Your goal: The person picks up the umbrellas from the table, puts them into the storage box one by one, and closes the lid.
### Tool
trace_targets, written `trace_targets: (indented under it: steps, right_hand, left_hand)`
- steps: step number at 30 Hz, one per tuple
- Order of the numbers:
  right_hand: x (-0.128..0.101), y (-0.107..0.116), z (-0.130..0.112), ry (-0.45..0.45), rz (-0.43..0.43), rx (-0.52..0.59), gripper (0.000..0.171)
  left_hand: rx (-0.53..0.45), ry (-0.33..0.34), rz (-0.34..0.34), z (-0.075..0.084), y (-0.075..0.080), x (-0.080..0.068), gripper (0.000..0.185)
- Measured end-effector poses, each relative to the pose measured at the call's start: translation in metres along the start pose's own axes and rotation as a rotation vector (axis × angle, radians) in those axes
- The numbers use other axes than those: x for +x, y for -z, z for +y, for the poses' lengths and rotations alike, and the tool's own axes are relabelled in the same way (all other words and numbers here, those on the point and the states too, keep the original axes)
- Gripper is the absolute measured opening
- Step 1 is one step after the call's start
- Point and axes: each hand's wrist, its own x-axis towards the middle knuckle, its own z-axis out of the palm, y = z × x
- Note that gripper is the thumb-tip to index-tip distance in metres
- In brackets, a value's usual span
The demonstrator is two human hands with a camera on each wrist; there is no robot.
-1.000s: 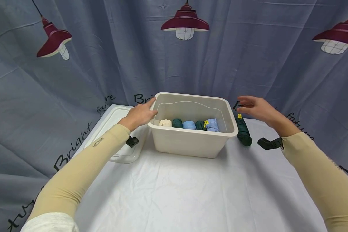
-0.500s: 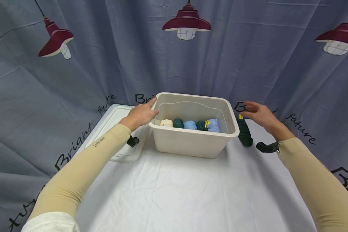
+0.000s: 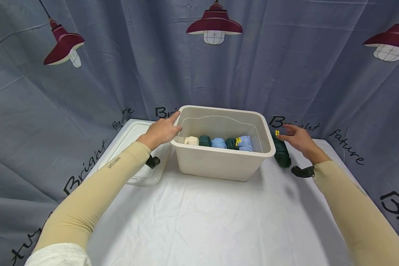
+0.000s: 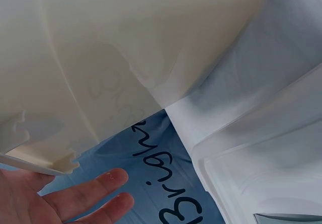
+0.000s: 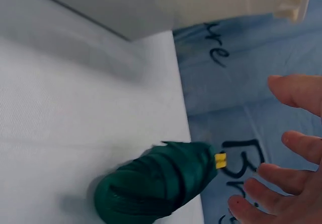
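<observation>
My left hand holds the left rim of a cream plastic storage bin, thumb over the rim's inner side. In the left wrist view, two fingers extend loosely outside the bin, below the rim. Several rolled yarn skeins lie in a row inside: a cream skein, dark green ones, a blue skein and a light blue skein with a yellow label. Outside, to the right, lies a dark green yarn skein with a yellow tag. My right hand hovers beside it, fingers parted, holding nothing.
A whitish bin lid lies flat left of the bin, partly under my left arm. White cloth covers the table. Behind stands a grey-blue curtain printed with lamps and lettering.
My right hand has come down and slightly to the right, closer to the dark green yarn skein beside the bin. My left hand stays on the rim.
</observation>
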Motion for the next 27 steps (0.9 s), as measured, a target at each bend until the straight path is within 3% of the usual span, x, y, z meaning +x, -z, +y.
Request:
trace_targets:
  steps: [27]
  right_hand:
    - [0.023, -0.025, 0.039, -0.075, -0.137, -0.015, 0.1]
  left_hand:
    - [0.007, 0.001, 0.002, 0.0, 0.0, 0.001, 0.074]
